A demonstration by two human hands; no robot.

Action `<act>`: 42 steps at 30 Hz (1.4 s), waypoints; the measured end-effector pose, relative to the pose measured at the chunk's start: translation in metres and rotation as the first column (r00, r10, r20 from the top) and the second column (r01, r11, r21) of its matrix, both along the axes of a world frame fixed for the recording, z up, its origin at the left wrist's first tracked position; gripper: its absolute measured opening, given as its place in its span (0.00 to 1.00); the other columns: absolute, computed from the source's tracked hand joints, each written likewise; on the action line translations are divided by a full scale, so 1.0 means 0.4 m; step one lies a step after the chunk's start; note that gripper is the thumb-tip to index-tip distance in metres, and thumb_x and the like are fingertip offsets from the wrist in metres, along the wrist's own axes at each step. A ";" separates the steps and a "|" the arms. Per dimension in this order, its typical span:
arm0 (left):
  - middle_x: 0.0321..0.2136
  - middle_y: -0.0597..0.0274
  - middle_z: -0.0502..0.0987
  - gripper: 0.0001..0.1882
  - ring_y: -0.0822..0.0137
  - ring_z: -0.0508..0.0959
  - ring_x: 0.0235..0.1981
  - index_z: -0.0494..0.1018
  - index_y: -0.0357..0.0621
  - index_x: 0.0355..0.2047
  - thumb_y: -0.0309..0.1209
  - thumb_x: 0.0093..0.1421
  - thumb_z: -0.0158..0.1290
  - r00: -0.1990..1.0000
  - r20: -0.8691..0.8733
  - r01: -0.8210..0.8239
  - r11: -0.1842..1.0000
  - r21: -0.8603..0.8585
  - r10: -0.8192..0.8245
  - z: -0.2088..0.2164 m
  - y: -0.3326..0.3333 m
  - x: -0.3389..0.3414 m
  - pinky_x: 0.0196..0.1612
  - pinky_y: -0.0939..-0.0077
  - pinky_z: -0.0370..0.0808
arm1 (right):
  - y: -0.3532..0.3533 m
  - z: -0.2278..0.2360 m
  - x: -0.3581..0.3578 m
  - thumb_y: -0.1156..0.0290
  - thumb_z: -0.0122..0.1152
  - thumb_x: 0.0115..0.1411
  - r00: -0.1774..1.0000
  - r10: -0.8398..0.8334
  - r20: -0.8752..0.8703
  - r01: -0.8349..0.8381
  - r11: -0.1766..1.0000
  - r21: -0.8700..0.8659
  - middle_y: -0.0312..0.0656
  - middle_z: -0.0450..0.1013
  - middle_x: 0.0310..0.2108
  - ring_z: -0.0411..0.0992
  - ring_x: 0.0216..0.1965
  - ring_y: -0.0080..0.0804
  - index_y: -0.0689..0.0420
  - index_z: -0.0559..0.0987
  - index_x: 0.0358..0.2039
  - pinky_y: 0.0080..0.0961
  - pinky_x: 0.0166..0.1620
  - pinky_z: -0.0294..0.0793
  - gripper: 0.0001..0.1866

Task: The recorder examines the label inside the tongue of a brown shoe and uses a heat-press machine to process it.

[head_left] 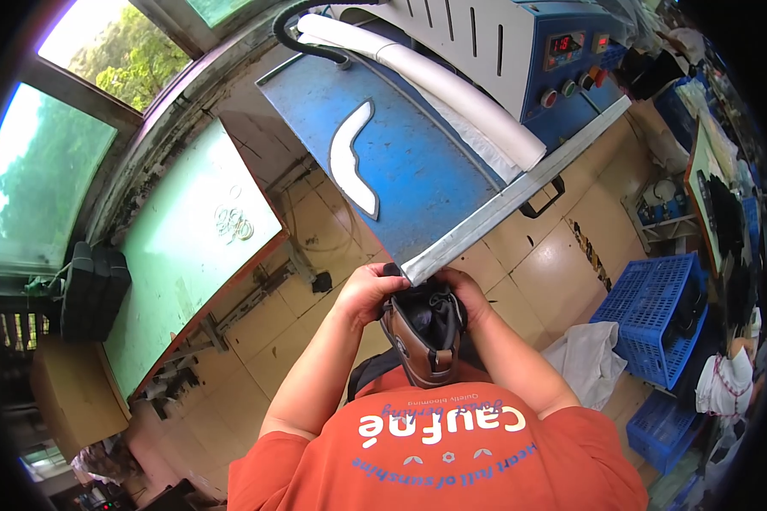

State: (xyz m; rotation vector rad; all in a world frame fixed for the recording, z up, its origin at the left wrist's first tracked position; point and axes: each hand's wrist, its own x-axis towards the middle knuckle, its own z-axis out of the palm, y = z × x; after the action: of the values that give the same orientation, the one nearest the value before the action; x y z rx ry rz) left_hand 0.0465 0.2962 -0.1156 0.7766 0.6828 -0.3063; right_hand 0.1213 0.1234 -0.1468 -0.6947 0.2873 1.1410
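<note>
Close to my body, below the corner of a blue machine top point(418, 230), is a brown shoe upper point(441, 362) with its black lining showing through the opening. My left hand point(368, 294) grips its far end on the left, fingers closed on the edge. On the other side, my right hand point(467, 291) is closed on the same end, its fingertips partly hidden. That end touches or lies just under the tip of the machine's pale metal edge bar point(520, 196); which of the two I cannot tell. A white curved piece with a dark outline point(343, 160) lies on the blue top.
A white roll point(452, 89) rests along the machine, beside a control panel point(571, 64) with buttons. Left is a green table point(170, 281) bearing several thin rings point(234, 225). Blue crates point(656, 315) and a pale cloth point(584, 362) are on the right.
</note>
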 end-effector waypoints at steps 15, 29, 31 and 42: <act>0.30 0.57 0.76 0.15 0.67 0.76 0.32 0.72 0.32 0.35 0.20 0.43 0.57 0.990 0.141 0.003 1.000 0.018 -0.005 0.000 -0.008 -0.005 0.40 0.76 0.71 | -0.012 -0.019 0.005 0.76 0.49 0.55 0.996 -0.046 0.071 0.042 0.998 0.053 0.42 0.72 0.39 0.71 0.38 0.29 0.63 0.71 0.44 0.23 0.44 0.70 0.15; 0.28 0.59 0.76 0.15 0.69 0.76 0.29 0.72 0.33 0.34 0.20 0.43 0.58 0.997 0.062 -0.037 0.999 0.007 0.037 -0.015 -0.032 -0.027 0.37 0.77 0.72 | -0.026 -0.064 -0.021 0.75 0.49 0.54 0.999 -0.038 0.020 0.038 0.999 -0.031 0.40 0.73 0.29 0.72 0.30 0.26 0.61 0.74 0.32 0.21 0.38 0.71 0.07; 0.28 0.59 0.76 0.15 0.69 0.76 0.29 0.72 0.33 0.34 0.20 0.43 0.58 0.998 0.053 -0.036 0.999 0.011 0.035 -0.011 -0.042 -0.029 0.36 0.77 0.72 | -0.031 -0.056 -0.027 0.75 0.50 0.53 0.999 -0.040 -0.010 0.040 0.999 -0.019 0.39 0.73 0.29 0.71 0.29 0.26 0.61 0.74 0.31 0.21 0.37 0.70 0.07; 0.33 0.58 0.76 0.20 0.68 0.76 0.33 0.71 0.34 0.38 0.20 0.42 0.59 0.999 0.036 0.020 0.996 0.088 -0.023 -0.020 -0.052 -0.047 0.41 0.74 0.72 | -0.033 0.010 -0.026 0.73 0.57 0.49 0.989 0.096 0.114 -0.084 0.991 -0.106 0.37 0.74 0.29 0.72 0.30 0.23 0.60 0.76 0.32 0.18 0.37 0.70 0.08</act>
State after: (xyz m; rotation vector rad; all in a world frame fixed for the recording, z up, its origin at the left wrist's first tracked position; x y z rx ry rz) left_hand 0.0277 0.2754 -0.1238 0.8722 0.6565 -0.2822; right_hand 0.1110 0.1103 -0.1426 -0.8686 0.2154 1.1722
